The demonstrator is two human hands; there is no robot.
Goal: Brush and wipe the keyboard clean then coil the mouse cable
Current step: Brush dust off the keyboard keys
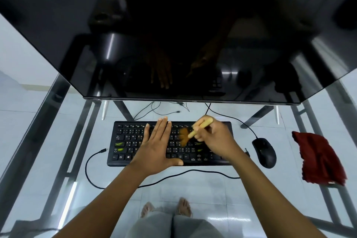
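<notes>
A black keyboard lies on the glass desk below the monitor, with green scraps on its left and right keys. My left hand rests flat on the keyboard's middle, fingers together. My right hand grips a wooden-handled brush whose brown bristles touch the keys right of centre. A black mouse sits right of the keyboard; its cable runs up behind the keyboard toward the monitor. A red cloth lies crumpled at the right.
A large dark monitor overhangs the back of the glass desk. The keyboard's black cable loops in front of the keyboard, its plug loose at the left. Thin loose wires lie behind the keyboard. Metal desk legs run along both sides.
</notes>
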